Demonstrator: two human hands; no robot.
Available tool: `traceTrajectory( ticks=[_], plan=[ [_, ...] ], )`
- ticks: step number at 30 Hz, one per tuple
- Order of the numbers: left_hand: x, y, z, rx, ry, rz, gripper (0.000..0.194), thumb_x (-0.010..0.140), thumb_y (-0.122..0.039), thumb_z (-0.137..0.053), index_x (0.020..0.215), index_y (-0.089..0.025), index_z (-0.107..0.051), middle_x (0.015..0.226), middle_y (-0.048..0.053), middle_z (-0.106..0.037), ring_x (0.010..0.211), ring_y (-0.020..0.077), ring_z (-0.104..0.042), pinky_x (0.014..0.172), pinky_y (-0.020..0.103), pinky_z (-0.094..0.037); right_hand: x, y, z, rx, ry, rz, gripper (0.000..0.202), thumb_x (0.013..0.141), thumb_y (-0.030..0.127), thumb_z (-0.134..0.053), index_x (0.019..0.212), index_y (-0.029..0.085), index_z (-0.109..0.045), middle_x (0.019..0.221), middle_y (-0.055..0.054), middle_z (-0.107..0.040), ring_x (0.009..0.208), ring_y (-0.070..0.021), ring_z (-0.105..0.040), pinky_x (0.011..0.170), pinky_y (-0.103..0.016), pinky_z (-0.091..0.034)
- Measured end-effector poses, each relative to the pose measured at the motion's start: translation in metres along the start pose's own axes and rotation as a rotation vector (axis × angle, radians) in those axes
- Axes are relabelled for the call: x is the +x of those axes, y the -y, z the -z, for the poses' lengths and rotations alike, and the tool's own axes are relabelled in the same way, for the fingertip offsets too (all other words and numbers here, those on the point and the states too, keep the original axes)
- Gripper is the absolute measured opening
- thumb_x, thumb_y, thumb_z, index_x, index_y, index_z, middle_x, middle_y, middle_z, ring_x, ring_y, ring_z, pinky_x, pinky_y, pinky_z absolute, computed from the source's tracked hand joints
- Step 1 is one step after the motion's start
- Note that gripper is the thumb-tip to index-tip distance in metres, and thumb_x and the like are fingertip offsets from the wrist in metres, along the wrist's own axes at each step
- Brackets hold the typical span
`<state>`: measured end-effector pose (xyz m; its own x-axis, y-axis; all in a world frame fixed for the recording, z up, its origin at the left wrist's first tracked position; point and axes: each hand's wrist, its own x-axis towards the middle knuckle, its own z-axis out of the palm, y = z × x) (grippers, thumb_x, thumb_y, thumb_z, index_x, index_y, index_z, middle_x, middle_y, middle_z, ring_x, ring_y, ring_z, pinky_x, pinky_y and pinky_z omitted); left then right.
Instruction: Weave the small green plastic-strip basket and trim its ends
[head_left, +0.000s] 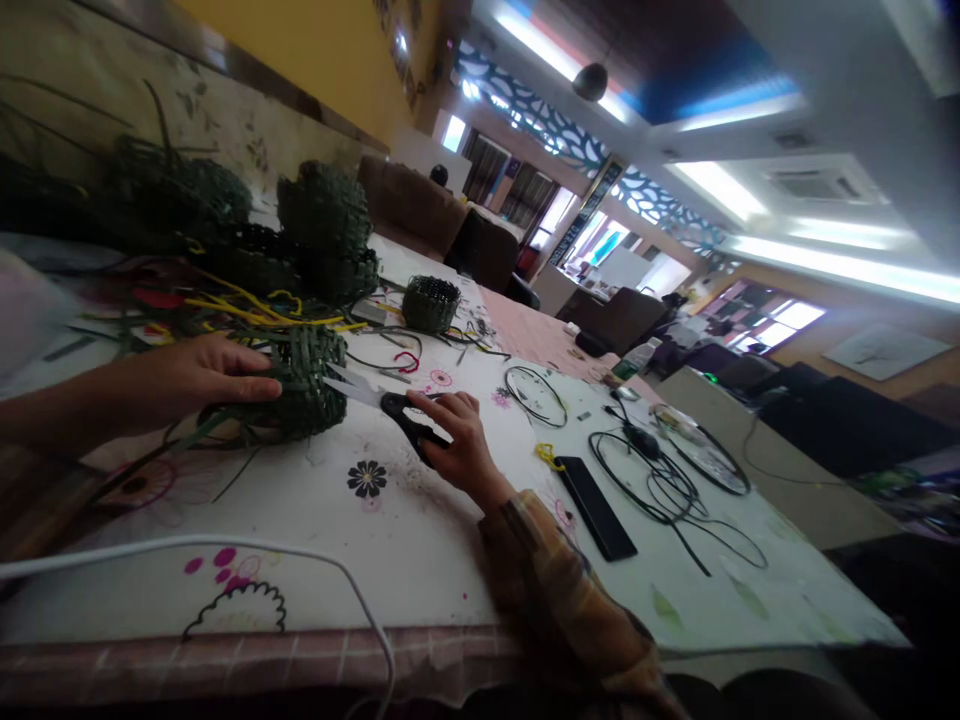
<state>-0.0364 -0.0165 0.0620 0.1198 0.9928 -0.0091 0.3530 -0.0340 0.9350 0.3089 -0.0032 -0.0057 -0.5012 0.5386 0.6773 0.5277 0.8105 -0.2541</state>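
Observation:
My left hand (pixel 225 375) is closed round the left side of a small dark green woven basket (pixel 311 385), thumb and fingers on its wall. Loose green strips trail from it toward the lower left. In my right hand (pixel 465 440) is a pair of scissors (pixel 397 408) with black handles, fingers through the loops. The blades are slightly apart and point left, their tips at the basket's right side; whether they touch a strip I cannot tell. A smaller woven basket (pixel 431 303) stands farther back on the table.
Several green woven baskets (pixel 326 225) are piled at the back left beside yellow strips (pixel 262 312). On the right lie a black phone (pixel 598 508), coiled black cable (pixel 652 490) and a plastic bottle (pixel 636 358). A white cord (pixel 300 545) crosses the table's near edge.

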Motion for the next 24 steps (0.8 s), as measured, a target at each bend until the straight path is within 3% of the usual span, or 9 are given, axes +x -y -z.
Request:
traceTrajectory(
  ticks=[3,10,13,20,24],
  plan=[
    [-0.001,0.006,-0.007,-0.060,0.114,0.063,0.038,0.048,-0.054,-0.085,0.058,-0.019,-0.074,0.058,0.004,-0.064,0.064,0.0240,-0.065,0.062,0.036,-0.061,-0.001,-0.001,0.001,-0.011,-0.016,0.021,0.057,0.083,0.011,-0.061,0.139,0.021,-0.067,0.095,-0.005,-0.068,0.093,-0.0208,-0.059,0.090,-0.040,-0.040],
    [-0.010,-0.002,-0.016,-0.157,-0.030,0.149,0.032,0.044,-0.044,-0.088,0.056,-0.020,-0.070,0.053,0.003,-0.059,0.073,0.0348,-0.073,0.068,0.048,-0.066,-0.002,0.001,0.003,-0.053,-0.037,0.050,0.054,0.087,0.014,-0.062,0.140,0.023,-0.067,0.091,-0.004,-0.066,0.091,-0.0206,-0.057,0.090,-0.039,-0.040],
    [-0.011,-0.005,-0.017,-0.142,-0.054,0.172,0.030,0.050,-0.040,-0.087,0.067,-0.018,-0.075,0.065,0.006,-0.069,0.080,0.0361,-0.075,0.074,0.050,-0.066,-0.001,0.002,0.003,-0.064,-0.028,0.034,0.052,0.088,0.016,-0.062,0.139,0.023,-0.067,0.092,-0.004,-0.066,0.092,-0.0207,-0.057,0.090,-0.039,-0.040],
    [-0.017,-0.017,-0.027,-0.162,-0.124,0.186,0.043,0.036,-0.045,-0.088,0.067,-0.019,-0.075,0.075,0.006,-0.076,0.078,0.0310,-0.074,0.077,0.046,-0.066,0.000,0.005,0.009,-0.154,-0.018,0.041,0.053,0.087,0.015,-0.058,0.138,0.022,-0.069,0.088,-0.004,-0.066,0.091,-0.0209,-0.057,0.091,-0.040,-0.040],
    [-0.017,-0.006,-0.034,-0.137,-0.239,0.129,0.049,0.035,-0.052,-0.090,0.070,-0.020,-0.076,0.077,0.003,-0.077,0.079,0.0283,-0.073,0.065,0.035,-0.063,0.001,0.007,0.012,-0.190,-0.052,0.084,0.052,0.086,0.014,-0.059,0.136,0.020,-0.070,0.085,-0.003,-0.063,0.088,-0.0206,-0.056,0.090,-0.040,-0.040]
  ],
)
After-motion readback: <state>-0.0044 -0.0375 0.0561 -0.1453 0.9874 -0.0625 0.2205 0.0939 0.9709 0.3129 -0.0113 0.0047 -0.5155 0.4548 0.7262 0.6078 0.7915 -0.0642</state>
